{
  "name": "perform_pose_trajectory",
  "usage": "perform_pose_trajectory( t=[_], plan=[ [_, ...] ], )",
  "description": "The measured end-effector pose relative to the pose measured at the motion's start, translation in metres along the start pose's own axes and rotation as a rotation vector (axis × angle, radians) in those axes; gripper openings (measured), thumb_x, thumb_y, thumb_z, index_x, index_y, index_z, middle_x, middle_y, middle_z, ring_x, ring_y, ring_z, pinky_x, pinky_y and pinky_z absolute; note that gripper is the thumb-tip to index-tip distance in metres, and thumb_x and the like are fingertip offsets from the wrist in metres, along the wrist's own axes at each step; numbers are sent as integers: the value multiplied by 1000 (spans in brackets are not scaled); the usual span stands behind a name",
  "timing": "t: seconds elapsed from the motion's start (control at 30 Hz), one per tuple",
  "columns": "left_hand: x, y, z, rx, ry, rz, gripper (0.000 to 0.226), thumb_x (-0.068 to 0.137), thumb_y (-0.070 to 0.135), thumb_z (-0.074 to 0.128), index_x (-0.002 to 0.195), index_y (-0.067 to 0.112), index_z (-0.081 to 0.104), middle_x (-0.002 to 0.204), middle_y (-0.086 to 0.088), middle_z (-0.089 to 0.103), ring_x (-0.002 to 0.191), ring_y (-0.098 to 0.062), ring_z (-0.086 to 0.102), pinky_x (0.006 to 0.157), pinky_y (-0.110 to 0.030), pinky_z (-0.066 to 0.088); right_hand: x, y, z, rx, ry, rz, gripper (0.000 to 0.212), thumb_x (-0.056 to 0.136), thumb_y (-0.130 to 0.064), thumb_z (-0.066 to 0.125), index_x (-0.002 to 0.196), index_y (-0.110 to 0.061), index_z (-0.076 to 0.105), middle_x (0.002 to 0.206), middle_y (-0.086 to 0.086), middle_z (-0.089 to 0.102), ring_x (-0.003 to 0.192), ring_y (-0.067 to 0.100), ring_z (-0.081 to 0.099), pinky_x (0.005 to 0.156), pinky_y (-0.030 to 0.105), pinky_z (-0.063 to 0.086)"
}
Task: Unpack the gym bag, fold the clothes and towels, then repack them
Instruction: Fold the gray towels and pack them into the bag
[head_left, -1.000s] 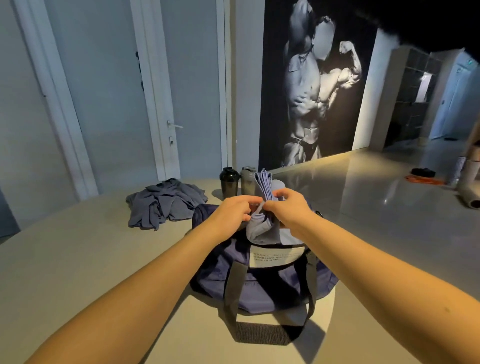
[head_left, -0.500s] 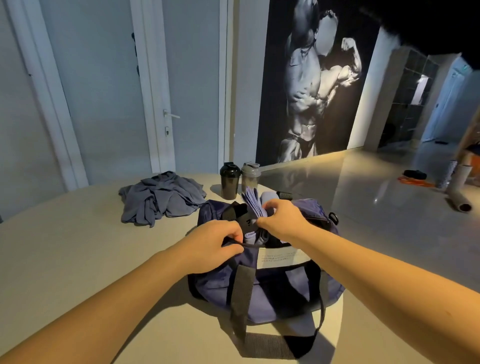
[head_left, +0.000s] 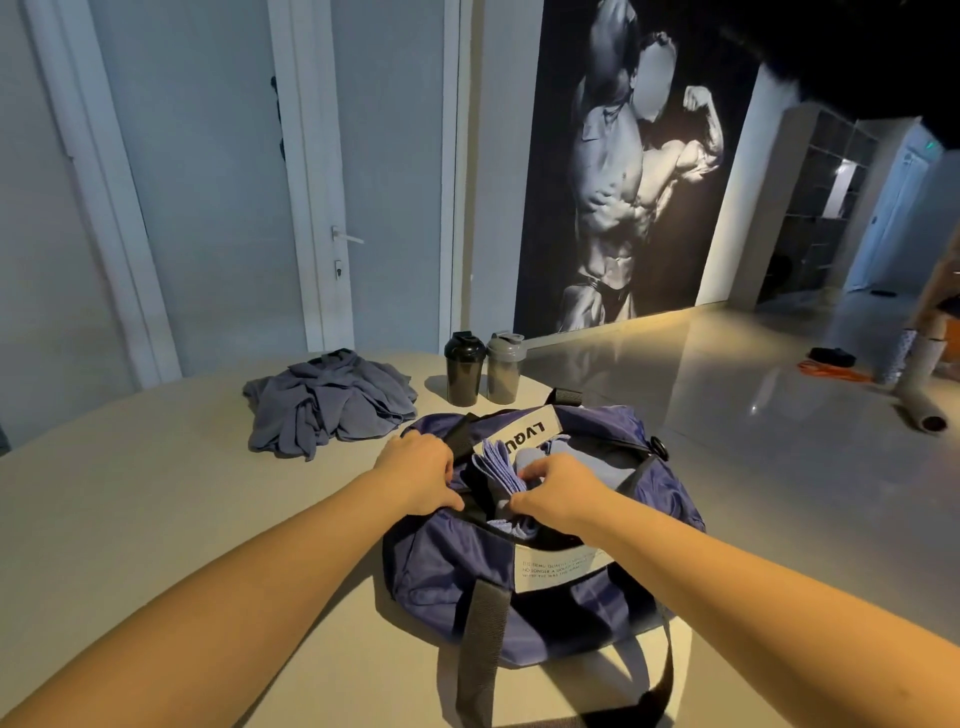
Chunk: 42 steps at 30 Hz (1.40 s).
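Observation:
A navy gym bag (head_left: 447, 566) with grey straps and white labels lies open on the beige table (head_left: 156, 519). A folded lavender towel (head_left: 498, 465) stands on edge inside the opening. My right hand (head_left: 558, 491) pinches the towel from the right, pressing it down into the bag. My left hand (head_left: 418, 475) grips the bag's near-left rim beside the opening. A crumpled grey garment (head_left: 327, 402) lies on the table behind and left of the bag.
A black shaker bottle (head_left: 462, 369) and a grey shaker bottle (head_left: 503, 369) stand just behind the bag. Beyond the table's far edge is glossy floor with an orange band (head_left: 831, 370), rolled mats (head_left: 917, 400) and a person's legs at far right.
The towel, held up above the bag a second ago, has gone down into the opening. My left hand let go of it and moved to the bag's rim.

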<state>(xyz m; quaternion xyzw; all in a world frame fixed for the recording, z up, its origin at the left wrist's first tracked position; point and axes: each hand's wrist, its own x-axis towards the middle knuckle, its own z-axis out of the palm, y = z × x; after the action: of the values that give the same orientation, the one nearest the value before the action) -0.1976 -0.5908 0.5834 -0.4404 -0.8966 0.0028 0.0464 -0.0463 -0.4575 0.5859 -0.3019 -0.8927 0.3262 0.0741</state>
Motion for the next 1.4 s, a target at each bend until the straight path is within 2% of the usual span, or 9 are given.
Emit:
perform_pose_trajectory(
  t=[0.2, 0.3, 0.47, 0.63, 0.77, 0.93, 1.1, 1.27, 1.4],
  plan=[
    [8, 0, -6, -37, -101, -82, 37, 87, 44, 75, 105, 12, 69, 103, -7, 70, 94, -28, 62, 81, -39, 52, -2, -2, -2, 6, -3, -10, 37, 87, -27, 76, 120, -13, 70, 111, 7, 70, 99, 22, 67, 89, 36, 57],
    [10, -8, -7, -218, -86, -142, 27, 90, 39, 73, 83, 13, 67, 77, -4, 61, 76, -25, 58, 71, -35, 49, -4, -1, -4, 14, -8, -17, 36, 87, -25, 75, 121, -13, 70, 110, 5, 70, 97, 20, 66, 89, 36, 56],
    [12, -11, 2, -540, 43, -307, 39, 92, 26, 64, 62, 14, 43, 61, -5, 44, 60, -23, 43, 60, -32, 35, -8, -6, -4, -48, -8, -95, 48, 90, -26, 72, 136, -17, 63, 128, 3, 66, 102, 18, 62, 89, 28, 53],
    [5, 4, -3, -830, 323, -446, 40, 93, 17, 57, 62, 17, 32, 62, -4, 37, 55, -22, 32, 54, -31, 22, -12, -11, -2, -156, -47, -144, 39, 89, -26, 70, 126, -15, 69, 113, 7, 74, 98, 22, 70, 91, 36, 58],
    [-13, 24, -7, -865, 698, -348, 37, 101, 25, 53, 67, 22, 39, 77, 4, 47, 66, -13, 46, 52, -27, 27, -5, -15, -8, -178, -59, -112, 34, 89, -28, 72, 121, -16, 72, 104, 5, 75, 85, 16, 66, 75, 27, 52],
    [-8, 15, -2, -862, 739, -322, 35, 103, 30, 54, 70, 24, 43, 79, 7, 48, 68, -12, 48, 54, -28, 30, 23, -27, -2, -74, 68, -149, 26, 84, -25, 73, 105, -9, 74, 95, 6, 74, 84, 21, 68, 69, 29, 51],
    [-5, 3, 6, -803, 665, -317, 29, 100, 34, 57, 76, 17, 55, 83, 3, 54, 74, -19, 55, 65, -41, 49, 35, -13, 23, 4, -80, -132, 36, 94, -44, 67, 78, -12, 62, 73, 4, 54, 73, 20, 48, 73, 33, 41],
    [-6, 4, 5, -705, 632, -267, 19, 100, 34, 58, 85, 23, 58, 94, 6, 55, 82, -18, 57, 65, -34, 45, 26, 0, -1, 72, -157, -176, 12, 94, -16, 66, 105, -14, 70, 97, 0, 64, 94, 20, 57, 85, 31, 45],
    [-7, 7, 7, -621, 644, -133, 17, 97, 15, 62, 112, 22, 61, 116, 6, 53, 109, -15, 51, 84, -34, 50, 30, 20, -8, -297, -124, -179, 43, 86, -6, 69, 126, -22, 67, 116, 3, 65, 106, 25, 63, 89, 32, 53]
  ],
)
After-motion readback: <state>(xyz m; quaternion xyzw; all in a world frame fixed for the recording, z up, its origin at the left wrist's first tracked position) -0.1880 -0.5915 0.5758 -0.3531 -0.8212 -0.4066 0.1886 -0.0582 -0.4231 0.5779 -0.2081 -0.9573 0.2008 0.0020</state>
